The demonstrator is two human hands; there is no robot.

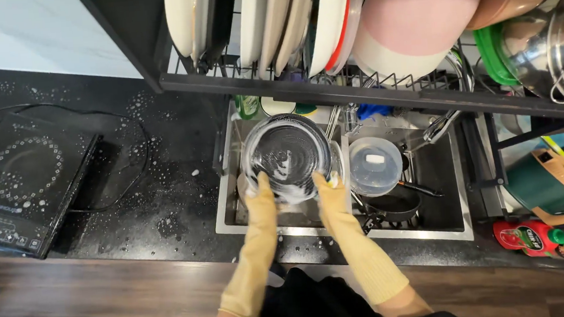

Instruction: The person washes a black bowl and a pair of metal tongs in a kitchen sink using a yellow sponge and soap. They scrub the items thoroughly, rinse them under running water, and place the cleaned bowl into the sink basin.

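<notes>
The round glass bowl (287, 155) hangs tilted over the left half of the sink (452, 232), its open face turned up toward the camera. The left hand (256, 192) in its yellow glove grips the bowl's lower-left rim, fingers clamped on the edge. The right hand (329, 187) is at the lower-right rim, fingers closed on a yellow-green sponge (334, 175) pressed to the glass — both hands equally near. Right of the bowl, a clear lidded container (375, 165) sits above a dark frying pan (391, 205)
</notes>
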